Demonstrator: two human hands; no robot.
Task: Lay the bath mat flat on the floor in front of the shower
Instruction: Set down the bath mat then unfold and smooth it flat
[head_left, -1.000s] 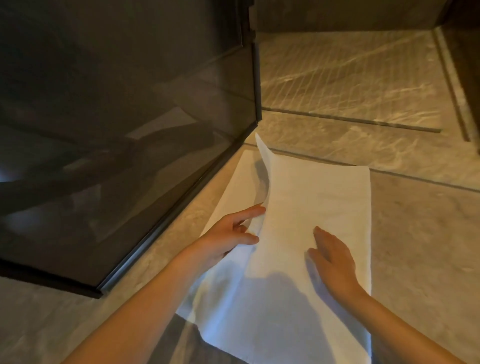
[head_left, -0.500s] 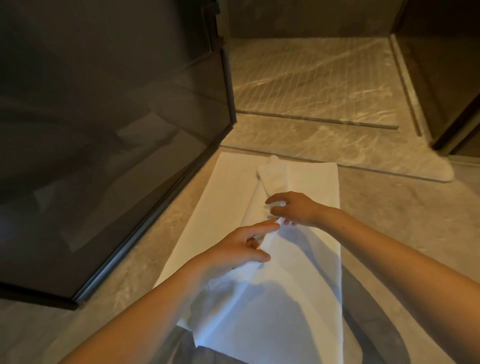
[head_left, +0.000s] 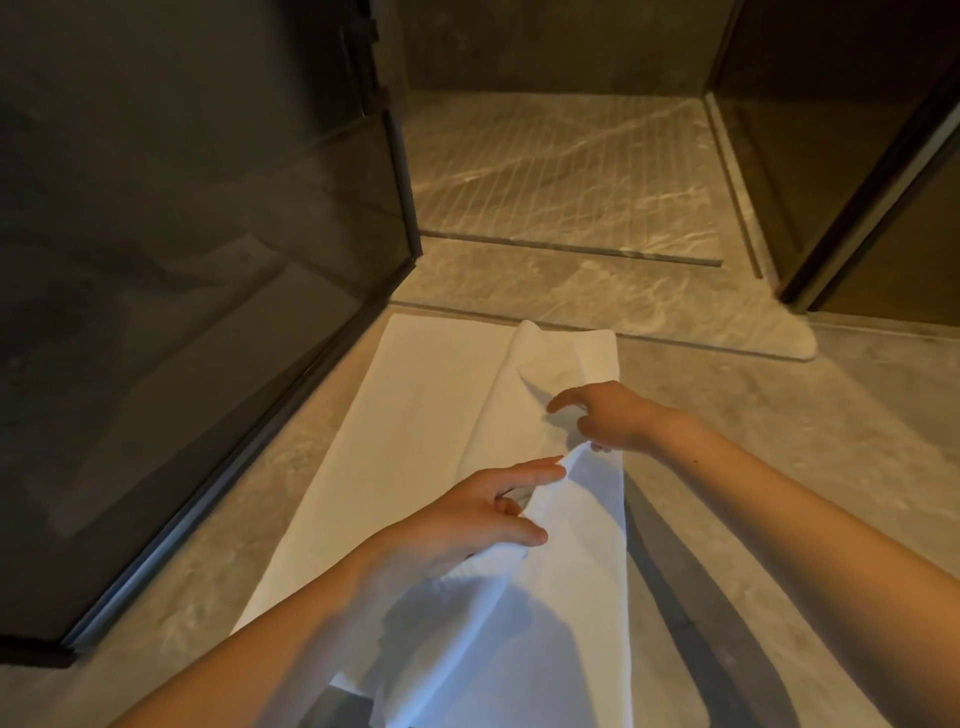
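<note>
Floor (head_left: 779, 441) — bath mat (head_left: 415, 415) long axis toward shower (head_left: 561, 171).

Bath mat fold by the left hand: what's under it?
The left hand pinches up a fold of the bath mat; a flat layer of mat runs under it, on the floor. Anything further beneath is covered.

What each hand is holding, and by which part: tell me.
The left hand pinches the bath mat by its raised middle fold. The right hand rests on that fold farther along; its grip cannot be told.
</note>
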